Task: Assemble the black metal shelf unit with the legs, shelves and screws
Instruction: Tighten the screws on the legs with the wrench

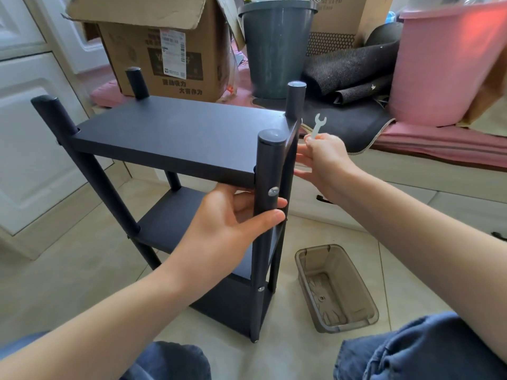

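1. Head view, placement: shelf unit upright on the tiled floor between the knees, four legs and three shelves already joined, so apparently near the end of the job.
2. Left hand wrapped round the near right leg just under the top shelf, fingers curled on the tube; probably steadying the frame against twist while a fastener is worked.
3. Right hand at the right end of the unit, pinching a small flat spanner between thumb and upper fingers, open end up; lower fingers stretched toward the end panel. Likely kept ready for tightening on that side.
4. Silver screw showing in the near right leg just above the left fingers, another screw lower on the same leg.
5. Clear plastic tray on the floor beside the unit, within reach, with a small washer-like part inside.
6. Hidden or unclear: right-end fasteners behind the leg and panel; not possible to tell how tight any screw is.
7. Bottom shelf mostly covered by the left forearm; rear legs partly behind the shelves; tray contents blurred.
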`<state>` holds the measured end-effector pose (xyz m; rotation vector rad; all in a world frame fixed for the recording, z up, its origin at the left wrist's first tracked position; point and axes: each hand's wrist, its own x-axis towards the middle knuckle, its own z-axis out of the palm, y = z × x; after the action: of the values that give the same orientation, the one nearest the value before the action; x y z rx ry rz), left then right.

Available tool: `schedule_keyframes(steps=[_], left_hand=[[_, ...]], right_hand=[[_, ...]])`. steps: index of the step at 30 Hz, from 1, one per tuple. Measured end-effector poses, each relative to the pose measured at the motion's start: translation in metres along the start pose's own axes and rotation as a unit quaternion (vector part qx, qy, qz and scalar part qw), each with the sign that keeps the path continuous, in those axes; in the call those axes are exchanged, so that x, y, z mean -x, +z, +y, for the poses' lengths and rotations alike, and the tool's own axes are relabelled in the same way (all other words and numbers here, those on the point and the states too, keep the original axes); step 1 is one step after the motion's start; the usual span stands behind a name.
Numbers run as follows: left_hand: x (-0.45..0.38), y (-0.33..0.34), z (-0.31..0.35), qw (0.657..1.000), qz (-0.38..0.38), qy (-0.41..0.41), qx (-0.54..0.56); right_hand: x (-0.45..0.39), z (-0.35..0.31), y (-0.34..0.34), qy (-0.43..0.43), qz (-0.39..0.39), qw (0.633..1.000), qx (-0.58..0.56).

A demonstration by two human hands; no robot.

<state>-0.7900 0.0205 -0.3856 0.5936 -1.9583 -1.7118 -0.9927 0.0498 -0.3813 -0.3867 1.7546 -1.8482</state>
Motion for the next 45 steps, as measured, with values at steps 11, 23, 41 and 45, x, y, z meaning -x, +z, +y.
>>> schedule_keyframes(steps=[11,23,41,45], left_hand=[[-0.001,-0.045,0.002,0.998,-0.031,-0.003,-0.055],[-0.003,-0.106,0.007,0.970,0.096,0.052,-0.219],[-0.052,-0.123,-0.018,0.943,0.221,0.113,-0.223],[-0.051,-0.109,-0.008,0.922,0.281,0.138,-0.227]], right_hand=[[0.013,0.003,-0.020,-0.053,-0.034,0.998,0.004],[0.052,-0.004,-0.016,-0.194,-0.018,0.973,0.126],[0.115,0.012,0.017,-0.273,-0.198,0.920,0.202],[0.113,0.007,0.018,-0.252,-0.208,0.925,0.193]])
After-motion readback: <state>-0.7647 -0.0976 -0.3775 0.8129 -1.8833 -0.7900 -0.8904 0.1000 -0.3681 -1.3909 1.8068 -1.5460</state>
